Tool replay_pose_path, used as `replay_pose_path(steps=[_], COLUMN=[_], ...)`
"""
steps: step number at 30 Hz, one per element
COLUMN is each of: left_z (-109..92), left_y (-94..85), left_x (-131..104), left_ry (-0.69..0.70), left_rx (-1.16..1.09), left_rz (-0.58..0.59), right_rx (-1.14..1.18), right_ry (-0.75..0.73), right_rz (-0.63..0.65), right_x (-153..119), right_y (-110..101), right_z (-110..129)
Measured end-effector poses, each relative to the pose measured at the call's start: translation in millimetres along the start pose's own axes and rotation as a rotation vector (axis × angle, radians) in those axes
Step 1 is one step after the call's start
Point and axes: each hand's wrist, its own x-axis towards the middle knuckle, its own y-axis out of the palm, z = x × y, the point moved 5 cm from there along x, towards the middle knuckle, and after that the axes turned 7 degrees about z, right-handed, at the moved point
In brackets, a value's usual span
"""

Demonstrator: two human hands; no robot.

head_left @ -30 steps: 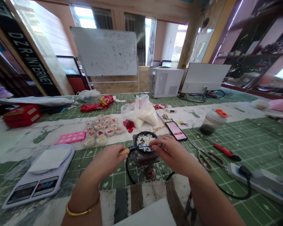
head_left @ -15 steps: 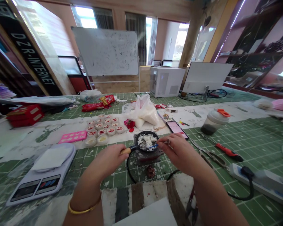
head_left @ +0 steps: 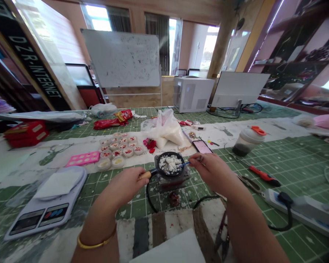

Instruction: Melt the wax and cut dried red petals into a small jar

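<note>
My left hand is closed round the wooden handle of a small black pan. White flakes and lumps lie in the pan, which sits on a small dark heater. My right hand pinches a thin blue stick, its tip at the pan's right side. Behind the pan stands a plastic bag of white granules, with a red flower beside it. Small cups with red bits on white are grouped to the left.
At the left are a white scale, a pink mould and a red box. A phone, lidded cup, red-handled tool and power strip are to the right. A cable loops below the heater.
My right hand has moved slightly right with the blue stick, from over the flakes toward the pan's right rim. My left hand keeps its hold on the handle.
</note>
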Motion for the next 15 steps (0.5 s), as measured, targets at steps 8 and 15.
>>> replay_pose_path(steps=[8,15], left_z=[1,0], left_y=[0.2,0.0], left_x=[-1,0], left_ry=[0.003,0.004], left_rx=[-0.007,-0.003], left_rz=[0.003,-0.004], right_rx=[0.103,0.148], right_ry=[-0.076,0.022], right_rz=[0.053,-0.088], right_x=[6,15], right_y=[11,10], right_z=[6,-7])
